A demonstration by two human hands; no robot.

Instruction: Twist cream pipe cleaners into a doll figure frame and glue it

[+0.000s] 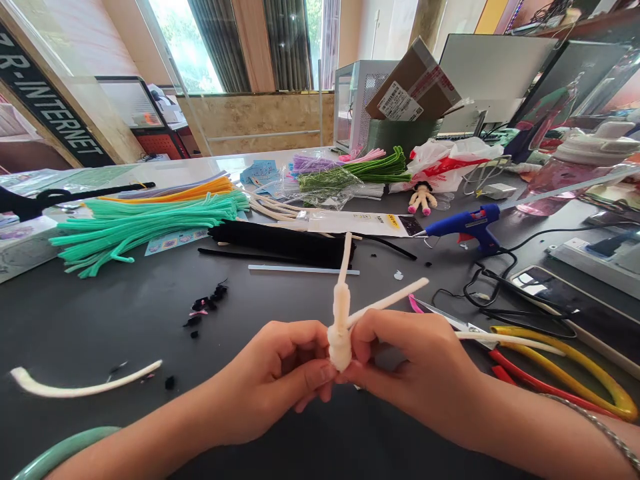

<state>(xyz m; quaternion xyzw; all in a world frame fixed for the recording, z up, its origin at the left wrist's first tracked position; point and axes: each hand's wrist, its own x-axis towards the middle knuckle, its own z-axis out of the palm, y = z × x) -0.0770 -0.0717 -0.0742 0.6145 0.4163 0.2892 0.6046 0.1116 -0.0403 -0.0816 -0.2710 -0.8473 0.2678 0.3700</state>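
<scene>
A cream pipe cleaner figure (341, 327) stands upright between my hands, its body wound thick and one straight end sticking up. Another straight end (395, 297) slants off to the right behind it. From the left, my left hand (285, 367) pinches the lower part between thumb and fingers. My right hand (410, 353) is closed on the same piece from the right, fingertips close to those of the left. The contact points are partly hidden by the fingers. A cream stem (520, 341) emerges beyond my right hand and lies across the scissors (565, 353).
Bundles of green (145, 223) and black pipe cleaners (285, 241) lie at the back. A loose cream stem (90, 390) rests at left, near black scraps (205, 303). A blue glue gun (465, 227), cables, phone (545, 293) and power strip (600, 257) occupy the right; a small doll (423, 198) sits behind.
</scene>
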